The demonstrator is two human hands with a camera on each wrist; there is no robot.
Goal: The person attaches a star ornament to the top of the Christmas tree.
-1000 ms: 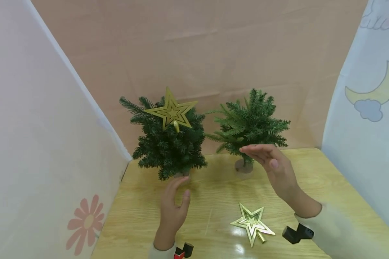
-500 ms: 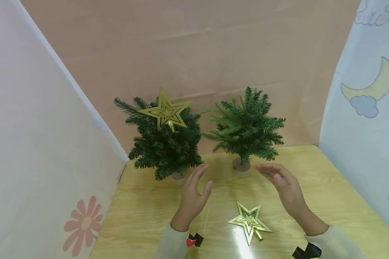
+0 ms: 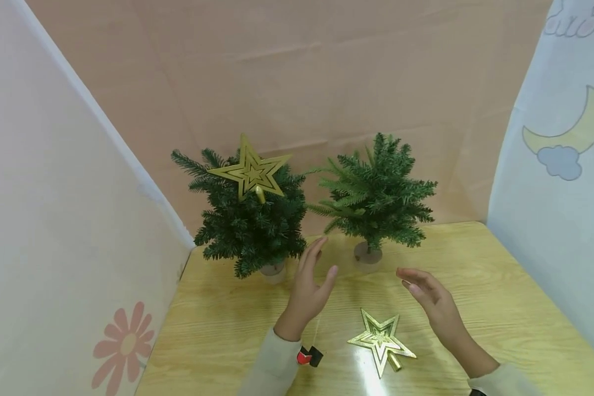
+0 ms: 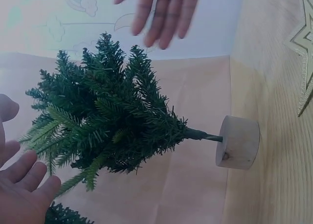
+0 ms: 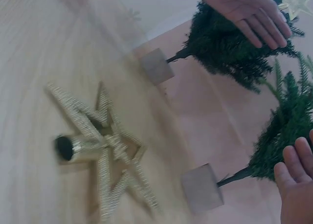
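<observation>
Two small artificial Christmas trees on round wooden bases stand at the back of the table. The left Christmas tree [image 3: 257, 225] carries a gold star topper [image 3: 254, 171]; the right Christmas tree [image 3: 381, 192] has none on it. Another gold star topper [image 3: 381, 340] lies flat on the table, between the two hands. My left hand [image 3: 309, 294] hovers just in front of the left tree's base, fingers extended and holding nothing. To the right of the loose star, my right hand [image 3: 435, 305] is in the air with relaxed fingers, also holding nothing.
The wooden table [image 3: 218, 319] meets a peach cloth backdrop [image 3: 297, 71] behind the trees. A pale cloth wall [image 3: 54, 192] with a flower print closes the left side, and a printed cloth wall [image 3: 554, 220] the right.
My left hand has moved rightward from the left tree's base. My right hand has come down and toward me, away from the right tree. The stars and trees stay in place.
</observation>
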